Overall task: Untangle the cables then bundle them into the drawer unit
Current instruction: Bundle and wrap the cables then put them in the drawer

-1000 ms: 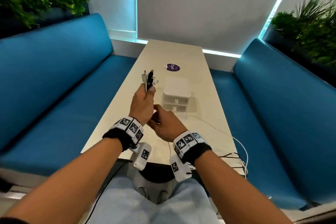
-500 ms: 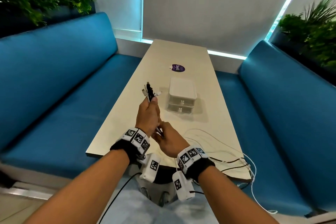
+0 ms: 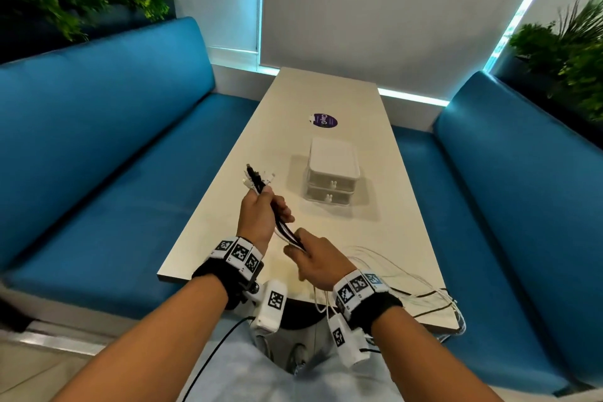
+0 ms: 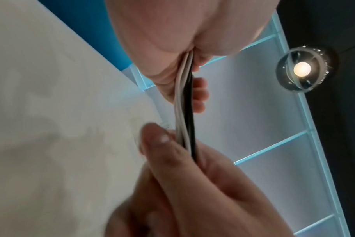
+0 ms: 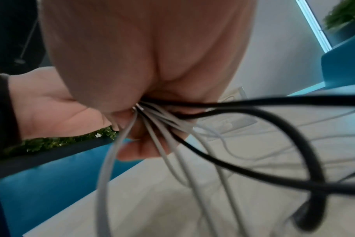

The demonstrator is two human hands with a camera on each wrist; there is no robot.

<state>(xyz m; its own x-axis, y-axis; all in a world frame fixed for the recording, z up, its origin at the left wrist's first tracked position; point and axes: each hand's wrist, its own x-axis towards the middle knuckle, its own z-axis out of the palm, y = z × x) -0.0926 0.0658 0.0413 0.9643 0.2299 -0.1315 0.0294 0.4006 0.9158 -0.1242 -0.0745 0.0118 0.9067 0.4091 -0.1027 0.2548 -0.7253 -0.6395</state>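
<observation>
Above the near end of the desk [image 3: 228, 206], we see our left hand [image 3: 257, 219] clenched around a bundle of white and black cables [image 3: 287, 232], their plug ends fanning out beyond its fingers. Just behind it, our right hand [image 3: 318, 263] grasps the same cables, which trail loosely past that wrist across the desk and over its near right edge. Beyond both hands, slightly to the right, a white drawer unit [image 3: 332, 178] with two drawers stands on the desk, both pushed in.
</observation>
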